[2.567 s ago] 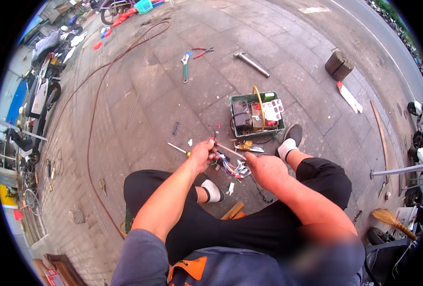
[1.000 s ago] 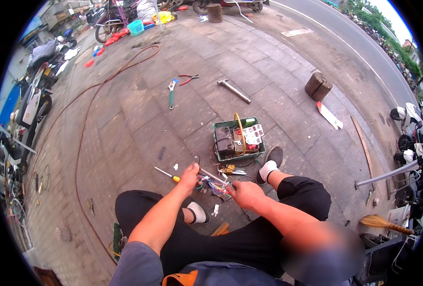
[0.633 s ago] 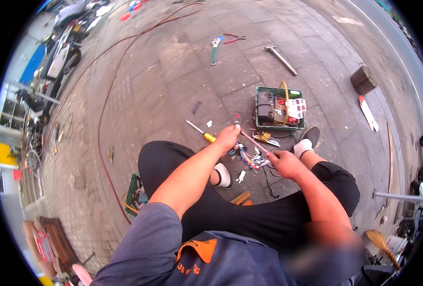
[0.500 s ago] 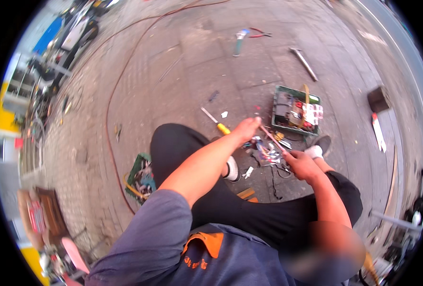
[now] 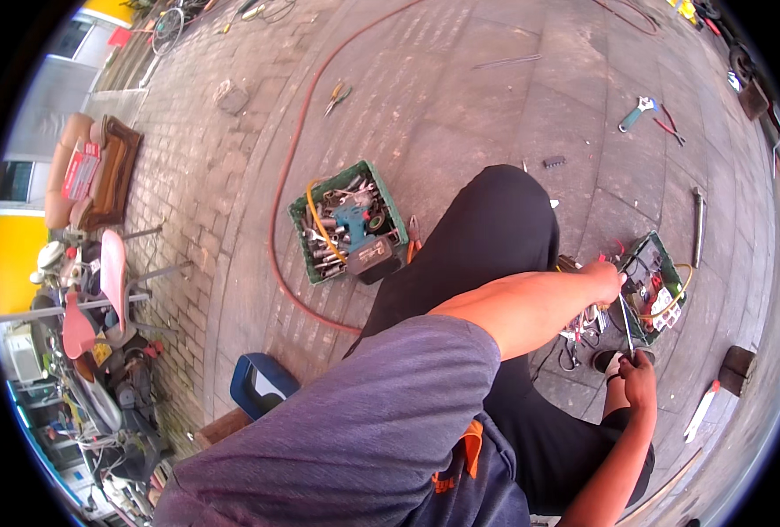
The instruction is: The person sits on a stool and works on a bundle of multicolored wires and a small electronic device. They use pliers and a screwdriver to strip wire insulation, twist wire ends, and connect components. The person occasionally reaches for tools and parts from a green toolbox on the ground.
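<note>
My left hand (image 5: 606, 283) and my right hand (image 5: 636, 373) are closed on opposite ends of a slender metal rod (image 5: 625, 321). Beneath and beside it lie a tangle of coloured wires (image 5: 583, 328) and a green crate (image 5: 669, 263) with a yellow handle, filled with parts. My left knee partly hides the ground there. Farther left, a second green crate (image 5: 381, 186) holds loose tools and a teal power tool (image 5: 353, 224); pliers with orange handles (image 5: 413, 238) lie beside it.
A red hose (image 5: 292, 149) loops across the paving. An adjustable wrench (image 5: 637, 114), red pliers (image 5: 668, 125), a hammer (image 5: 697, 227) and a wooden block (image 5: 737, 369) lie around. A couch (image 5: 116, 171), pink chair (image 5: 111, 281) and blue bin (image 5: 258, 373) are leftward.
My view has swung sharply to the left, bringing the second crate, couch and chair further into the picture and shifting my hands rightward in it. Both hands keep hold of the rod.
</note>
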Demonstrator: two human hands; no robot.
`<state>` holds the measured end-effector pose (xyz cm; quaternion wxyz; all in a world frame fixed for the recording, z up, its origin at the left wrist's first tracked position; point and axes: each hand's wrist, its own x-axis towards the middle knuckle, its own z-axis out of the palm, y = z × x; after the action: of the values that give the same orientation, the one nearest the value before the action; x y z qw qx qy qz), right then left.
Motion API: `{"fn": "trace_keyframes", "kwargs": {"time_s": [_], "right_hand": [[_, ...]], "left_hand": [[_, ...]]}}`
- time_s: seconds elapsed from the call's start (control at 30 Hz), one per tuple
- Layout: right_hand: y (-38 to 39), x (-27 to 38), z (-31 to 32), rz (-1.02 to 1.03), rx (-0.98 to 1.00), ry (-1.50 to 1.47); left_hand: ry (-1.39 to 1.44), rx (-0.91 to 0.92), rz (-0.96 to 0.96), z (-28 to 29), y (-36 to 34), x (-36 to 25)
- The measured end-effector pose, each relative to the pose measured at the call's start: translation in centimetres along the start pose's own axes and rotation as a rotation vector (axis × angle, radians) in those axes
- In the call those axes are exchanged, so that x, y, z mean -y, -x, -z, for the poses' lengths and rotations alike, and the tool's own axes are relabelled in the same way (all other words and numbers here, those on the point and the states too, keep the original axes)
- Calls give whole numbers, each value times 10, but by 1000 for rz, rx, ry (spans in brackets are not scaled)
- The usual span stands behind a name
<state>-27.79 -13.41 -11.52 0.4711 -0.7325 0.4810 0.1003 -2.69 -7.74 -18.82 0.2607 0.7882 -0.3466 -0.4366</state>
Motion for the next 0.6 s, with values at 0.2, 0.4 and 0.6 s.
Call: {"fn": "trace_keyframes", "kwargs": {"time_s": [0.2, 0.4, 0.6], "right_hand": [[12, 29, -13, -156, 6, 106], [-1, 19, -8, 41, -280, 370], [-7, 45, -10, 3, -401, -119]], "left_hand": [[25, 47, 11, 3, 9, -4], [-459, -4, -555, 4, -24, 44], [302, 99, 57, 23, -14, 20]]}}
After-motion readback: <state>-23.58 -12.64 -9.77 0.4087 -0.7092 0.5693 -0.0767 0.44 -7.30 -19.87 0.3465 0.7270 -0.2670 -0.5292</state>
